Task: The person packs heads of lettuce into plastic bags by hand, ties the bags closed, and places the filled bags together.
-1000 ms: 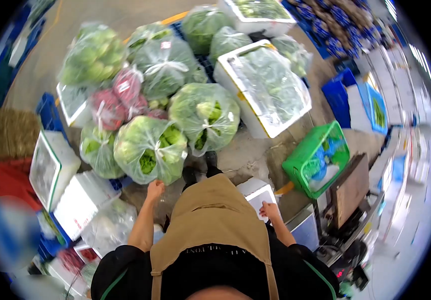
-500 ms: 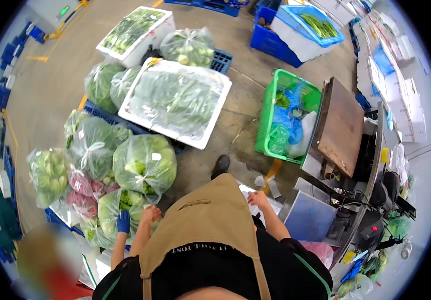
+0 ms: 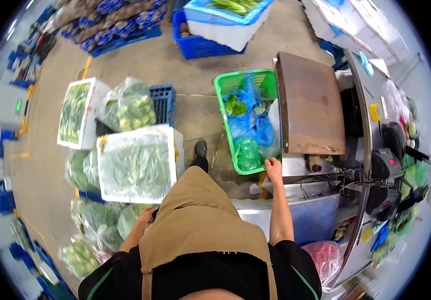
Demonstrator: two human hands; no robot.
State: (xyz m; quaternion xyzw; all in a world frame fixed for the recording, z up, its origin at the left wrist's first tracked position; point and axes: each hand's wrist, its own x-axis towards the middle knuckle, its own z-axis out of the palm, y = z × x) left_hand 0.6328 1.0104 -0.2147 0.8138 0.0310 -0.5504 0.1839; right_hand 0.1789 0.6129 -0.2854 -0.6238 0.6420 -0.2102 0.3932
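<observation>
My right hand (image 3: pixel 273 168) is at the near right corner of a green plastic basket (image 3: pixel 219 92), fingers curled. Whether it grips the rim or only overlaps it in view, I cannot tell. Inside the basket are blue plastic bags (image 3: pixel 255 129), a green bag (image 3: pixel 247 154) and some leafy greens (image 3: pixel 234 105). My left hand (image 3: pixel 145 217) is low beside the apron, partly hidden, its fingers bent around something small and dark. Close to it are clear bags of green vegetables (image 3: pixel 100 222) and a white foam box (image 3: pixel 172 157) of greens under film.
A brown-topped platform (image 3: pixel 310 102) stands right of the basket, beside a metal counter (image 3: pixel 365 95) with cables and devices. Ahead are a blue crate (image 3: pixel 190 47) and stacked sacks (image 3: pixel 110 20). A pink bag (image 3: pixel 323 257) is at lower right.
My view has shifted forward and right, and the green basket is nearer. My right hand has moved up to its corner. A blue-gloved hand at the left is out of view.
</observation>
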